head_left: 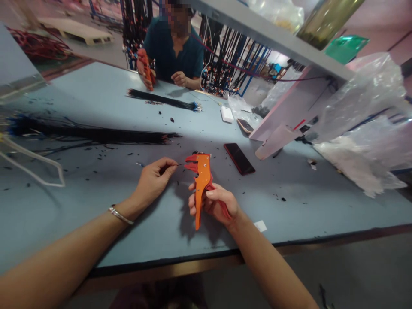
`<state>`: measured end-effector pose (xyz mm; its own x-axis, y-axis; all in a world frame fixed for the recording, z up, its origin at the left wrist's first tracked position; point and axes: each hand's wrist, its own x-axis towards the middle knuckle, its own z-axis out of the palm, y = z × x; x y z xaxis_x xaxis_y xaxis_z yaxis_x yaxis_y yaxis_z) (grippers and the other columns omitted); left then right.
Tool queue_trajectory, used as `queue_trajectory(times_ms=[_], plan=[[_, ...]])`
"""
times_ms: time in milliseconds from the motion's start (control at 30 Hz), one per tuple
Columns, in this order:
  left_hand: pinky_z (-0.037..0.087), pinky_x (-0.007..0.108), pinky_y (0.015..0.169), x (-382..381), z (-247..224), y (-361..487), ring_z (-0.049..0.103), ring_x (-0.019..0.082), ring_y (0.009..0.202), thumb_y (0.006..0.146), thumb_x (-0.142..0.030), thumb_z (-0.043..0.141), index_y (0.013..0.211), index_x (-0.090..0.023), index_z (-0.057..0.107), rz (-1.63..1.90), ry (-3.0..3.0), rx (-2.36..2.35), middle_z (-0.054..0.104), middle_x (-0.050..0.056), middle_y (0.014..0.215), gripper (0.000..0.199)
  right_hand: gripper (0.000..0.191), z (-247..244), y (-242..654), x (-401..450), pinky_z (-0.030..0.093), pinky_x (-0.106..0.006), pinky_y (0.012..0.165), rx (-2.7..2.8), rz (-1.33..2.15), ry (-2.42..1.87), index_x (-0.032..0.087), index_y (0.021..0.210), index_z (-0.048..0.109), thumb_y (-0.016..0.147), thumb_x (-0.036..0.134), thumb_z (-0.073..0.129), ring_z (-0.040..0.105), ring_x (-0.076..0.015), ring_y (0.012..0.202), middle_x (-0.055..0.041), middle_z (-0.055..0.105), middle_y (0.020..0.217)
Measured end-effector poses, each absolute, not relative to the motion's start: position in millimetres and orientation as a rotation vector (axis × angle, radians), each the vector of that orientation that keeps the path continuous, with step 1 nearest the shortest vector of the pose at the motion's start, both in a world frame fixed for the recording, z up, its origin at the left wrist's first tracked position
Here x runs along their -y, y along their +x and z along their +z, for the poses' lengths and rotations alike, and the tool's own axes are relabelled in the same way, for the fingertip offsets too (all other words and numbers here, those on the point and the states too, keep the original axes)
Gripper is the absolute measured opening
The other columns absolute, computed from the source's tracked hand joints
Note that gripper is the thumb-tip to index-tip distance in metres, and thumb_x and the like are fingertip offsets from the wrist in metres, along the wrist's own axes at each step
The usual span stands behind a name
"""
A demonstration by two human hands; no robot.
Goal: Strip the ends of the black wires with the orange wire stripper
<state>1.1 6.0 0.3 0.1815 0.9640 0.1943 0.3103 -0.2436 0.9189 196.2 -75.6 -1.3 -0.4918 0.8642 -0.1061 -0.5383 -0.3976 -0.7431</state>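
Note:
Over the blue-grey tabletop, my right hand is wrapped round the handles of an orange and red wire stripper. Its red jaws face left and stand apart. My left hand pinches a thin black wire between thumb and fingertips, the wire's end just short of the jaws. The rest of that wire is mostly hidden by the hand; a small bluish tip shows on its left side. Beyond my hands lies a long bundle of black wires.
A phone lies right of the stripper, with a second phone and a white box behind. Across the table a person holds another red stripper near a smaller wire bundle. A shelf post and plastic bags stand right.

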Motion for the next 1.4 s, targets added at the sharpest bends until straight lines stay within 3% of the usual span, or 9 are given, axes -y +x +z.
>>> queue_trajectory(times_ms=[633, 867, 1400], plan=[[0.047, 0.026, 0.068, -3.4, 2.9, 2.7, 0.058, 0.017, 0.072, 0.077, -0.04, 0.06, 0.078, -0.019, 0.068, 1.099, 1.662, -1.165, 0.069, 0.002, 0.077, 0.022, 0.038, -3.0, 193.6, 76.0, 0.057, -0.031, 0.059, 0.905, 1.959, -0.702, 0.01, 0.108, 0.06, 0.075, 0.027, 0.064, 0.072, -0.0211, 0.067, -0.01, 0.073, 0.083], [0.046, 0.025, 0.066, -2.0, 5.8, 1.7, 0.056, 0.016, 0.067, 0.079, -0.04, 0.058, 0.081, -0.017, 0.066, 1.066, 1.666, -1.115, 0.062, 0.0, 0.067, 0.025, 0.038, -4.3, 193.5, 76.6, 0.059, -0.032, 0.058, 0.934, 1.961, -0.704, 0.01, 0.108, 0.059, 0.076, 0.027, 0.068, 0.072, -0.0215, 0.071, -0.0099, 0.072, 0.085], [0.045, 0.025, 0.065, 0.4, 7.0, 1.5, 0.055, 0.016, 0.069, 0.079, -0.04, 0.053, 0.084, -0.018, 0.062, 1.062, 1.734, -1.143, 0.062, 0.001, 0.072, 0.025, 0.036, -2.3, 193.0, 77.5, 0.059, -0.032, 0.058, 0.955, 1.954, -0.723, 0.01, 0.107, 0.06, 0.075, 0.027, 0.068, 0.071, -0.0211, 0.07, -0.0095, 0.072, 0.084]])
